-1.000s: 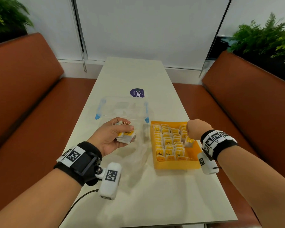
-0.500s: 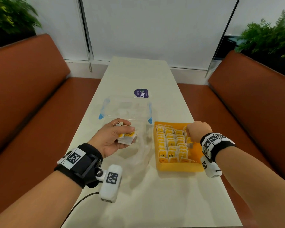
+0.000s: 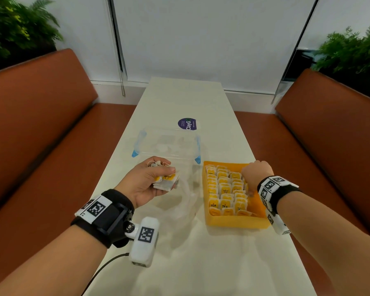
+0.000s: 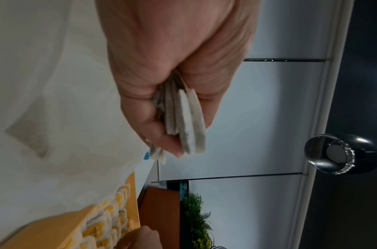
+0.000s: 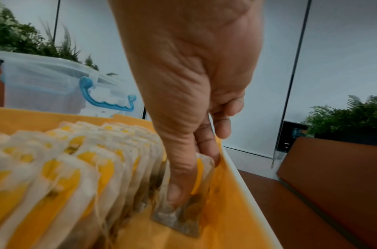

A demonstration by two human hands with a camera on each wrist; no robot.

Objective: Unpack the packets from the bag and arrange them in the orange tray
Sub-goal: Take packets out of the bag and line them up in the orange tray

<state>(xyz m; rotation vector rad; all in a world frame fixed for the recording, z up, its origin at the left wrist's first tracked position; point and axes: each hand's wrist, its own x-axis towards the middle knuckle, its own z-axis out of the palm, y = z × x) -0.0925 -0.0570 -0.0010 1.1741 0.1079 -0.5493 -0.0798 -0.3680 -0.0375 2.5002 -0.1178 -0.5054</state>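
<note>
orange tray (image 3: 233, 222), table's right edge: nearly full of packets | right hand (image 5: 189, 94): pinching packet (image 5: 183, 210) into tray's right side | left hand (image 3: 145, 180): gripping spare packets (image 3: 166, 182) | bag (image 3: 186, 197): apparently emptied

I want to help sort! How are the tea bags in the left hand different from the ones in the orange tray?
The tea bags in the left hand are a small loose bunch gripped above the table; the tea bags in the orange tray are many, standing in neat rows. Both have yellow tags.
</note>
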